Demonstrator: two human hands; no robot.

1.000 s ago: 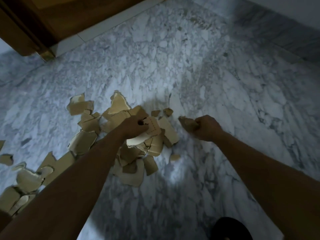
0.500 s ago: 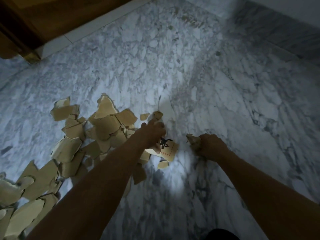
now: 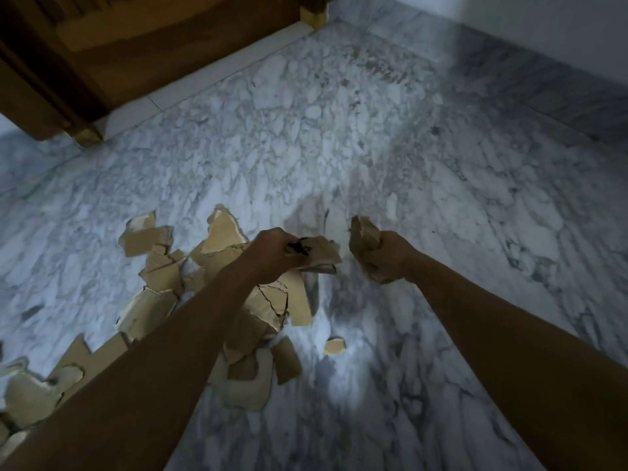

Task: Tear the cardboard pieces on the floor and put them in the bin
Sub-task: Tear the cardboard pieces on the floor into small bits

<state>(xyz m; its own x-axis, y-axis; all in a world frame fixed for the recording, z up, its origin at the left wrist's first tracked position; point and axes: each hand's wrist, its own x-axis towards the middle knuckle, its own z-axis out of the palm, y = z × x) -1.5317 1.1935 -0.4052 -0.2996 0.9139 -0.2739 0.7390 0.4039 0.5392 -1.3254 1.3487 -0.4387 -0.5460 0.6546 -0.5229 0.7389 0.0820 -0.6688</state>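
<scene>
Down by the left forearm, torn cardboard pieces (image 3: 149, 311) sprawl over the marble floor (image 3: 441, 232), overlapping, too many to count exactly. One small scrap (image 3: 334, 345) lies alone between the two forearms. Further out, the left hand (image 3: 272, 254) curls around one printed piece (image 3: 321, 254), lifted above the pile. The right hand (image 3: 389, 258), just beside it, clenches a crumpled wad (image 3: 363, 232). Bare marble opens right and ahead, running to a wooden door (image 3: 136, 45) and the wall (image 3: 560, 28).
</scene>
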